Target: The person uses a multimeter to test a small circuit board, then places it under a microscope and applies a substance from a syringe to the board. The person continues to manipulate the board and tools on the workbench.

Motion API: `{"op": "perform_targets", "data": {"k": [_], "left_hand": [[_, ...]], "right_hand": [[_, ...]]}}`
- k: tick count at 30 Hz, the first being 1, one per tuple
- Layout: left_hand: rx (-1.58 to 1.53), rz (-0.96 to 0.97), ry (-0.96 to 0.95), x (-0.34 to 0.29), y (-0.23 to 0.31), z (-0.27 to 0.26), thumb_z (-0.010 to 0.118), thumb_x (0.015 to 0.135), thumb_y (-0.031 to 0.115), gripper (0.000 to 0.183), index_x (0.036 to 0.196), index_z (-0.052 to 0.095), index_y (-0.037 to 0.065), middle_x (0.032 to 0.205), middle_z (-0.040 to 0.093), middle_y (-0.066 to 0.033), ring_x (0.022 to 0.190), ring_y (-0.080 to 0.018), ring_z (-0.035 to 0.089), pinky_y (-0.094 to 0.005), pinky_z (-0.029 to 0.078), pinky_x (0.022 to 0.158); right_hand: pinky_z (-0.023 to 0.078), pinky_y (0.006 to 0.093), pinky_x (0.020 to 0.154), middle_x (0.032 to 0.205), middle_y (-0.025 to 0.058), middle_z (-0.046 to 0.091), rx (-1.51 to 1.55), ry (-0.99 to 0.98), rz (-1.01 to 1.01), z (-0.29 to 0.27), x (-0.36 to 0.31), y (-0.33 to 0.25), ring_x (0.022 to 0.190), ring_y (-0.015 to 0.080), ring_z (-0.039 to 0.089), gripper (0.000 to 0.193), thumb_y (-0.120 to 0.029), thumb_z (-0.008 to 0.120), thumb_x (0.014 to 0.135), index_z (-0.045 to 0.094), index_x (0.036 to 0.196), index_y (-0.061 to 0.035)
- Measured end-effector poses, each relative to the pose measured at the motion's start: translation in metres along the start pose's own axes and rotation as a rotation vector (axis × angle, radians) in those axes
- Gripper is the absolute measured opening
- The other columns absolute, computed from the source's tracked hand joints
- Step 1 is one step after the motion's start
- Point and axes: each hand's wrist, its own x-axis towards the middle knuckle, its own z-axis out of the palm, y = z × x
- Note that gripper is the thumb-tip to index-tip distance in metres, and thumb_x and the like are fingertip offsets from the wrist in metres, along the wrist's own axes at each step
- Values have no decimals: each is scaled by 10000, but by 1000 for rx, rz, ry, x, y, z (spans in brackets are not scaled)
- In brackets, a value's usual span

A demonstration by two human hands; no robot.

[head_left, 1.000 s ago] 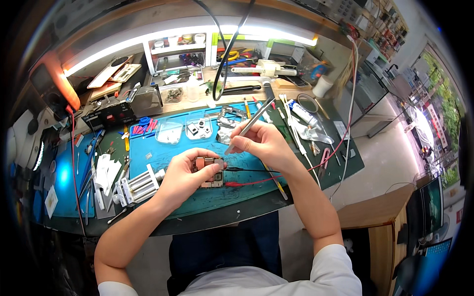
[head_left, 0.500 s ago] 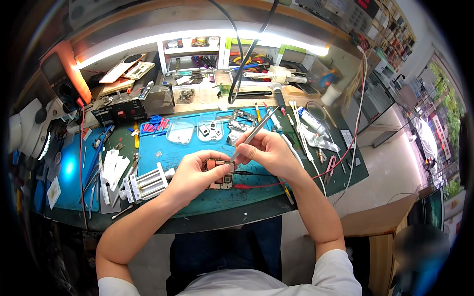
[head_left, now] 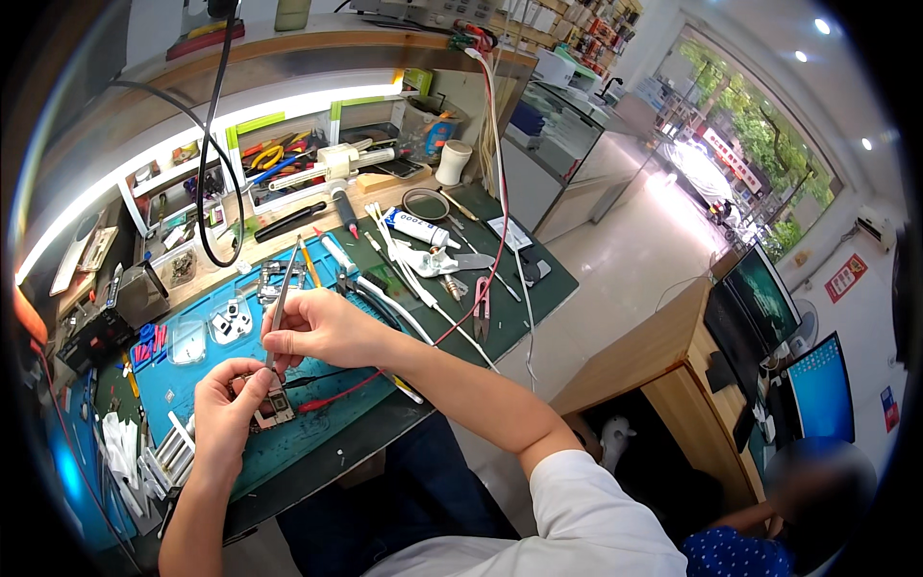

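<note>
My left hand (head_left: pixel 223 409) is closed on a small circuit board (head_left: pixel 273 408), thumb across its upper edge. My right hand (head_left: pixel 310 329) pinches a pair of metal tweezers (head_left: pixel 282 306), held steeply upright, their lower tips down at the board's top edge by my left thumb. Whether the tips touch the board I cannot tell. A red test lead (head_left: pixel 332 397) and a black lead (head_left: pixel 306 380) run up to the board's right side. Beyond my hands, a clear dish of small parts (head_left: pixel 231 319) stands beside another clear dish (head_left: pixel 187 341) on the blue mat (head_left: pixel 317 438).
A metal clamp (head_left: pixel 173 454) lies left of my left hand. Right of the mat are a glue tube (head_left: pixel 415 228), white cables (head_left: pixel 423 293) and pink-handled pliers (head_left: pixel 482 308). A black cable loop (head_left: pixel 207 192) hangs over the bench. A person in dotted blue (head_left: pixel 738 553) is at lower right.
The view has swung to the right, bringing monitors and a wide window into sight. My hands keep their grip on the board and the tweezers.
</note>
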Motion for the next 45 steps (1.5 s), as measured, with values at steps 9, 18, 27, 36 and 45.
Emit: {"op": "perform_targets", "data": {"k": [9, 18, 27, 36, 45], "left_hand": [[36, -7, 54, -5, 4, 1, 738, 930, 168, 177, 982, 695, 5, 823, 709, -18, 661, -47, 585, -192, 444, 589], [50, -11, 51, -4, 5, 3, 732, 930, 147, 159, 981, 697, 0, 799, 696, -7, 658, -40, 568, -188, 437, 594], [46, -29, 64, -4, 6, 3, 733, 929, 145, 151, 965, 693, 4, 786, 681, 6, 654, -34, 562, -179, 433, 591], [47, 0, 61, -3, 2, -1, 739, 928, 162, 168, 952, 693, 3, 796, 686, -1, 657, -34, 560, -179, 434, 594], [23, -6, 68, -4, 4, 2, 732, 933, 152, 164, 963, 692, -3, 822, 703, -20, 665, -42, 564, -189, 442, 608]], "right_hand": [[573, 262, 704, 869, 68, 695, -81, -1, 4, 6, 0, -6, 777, 120, 691, 151, -147, 660, 989, 630, 1005, 0], [575, 261, 700, 856, 70, 695, -81, -1, 0, 5, 0, -5, 764, 121, 691, 149, -137, 661, 986, 636, 998, 9], [576, 261, 705, 847, 63, 693, -99, 9, -5, 6, 0, -6, 767, 118, 689, 138, -124, 662, 982, 639, 997, 11], [578, 264, 695, 855, 74, 700, -71, 38, -9, 9, 2, -2, 762, 120, 691, 130, -107, 664, 978, 635, 998, 18], [583, 265, 696, 861, 82, 702, -66, 57, 3, 11, 1, -2, 757, 125, 694, 128, -95, 662, 975, 631, 1005, 26]]}}
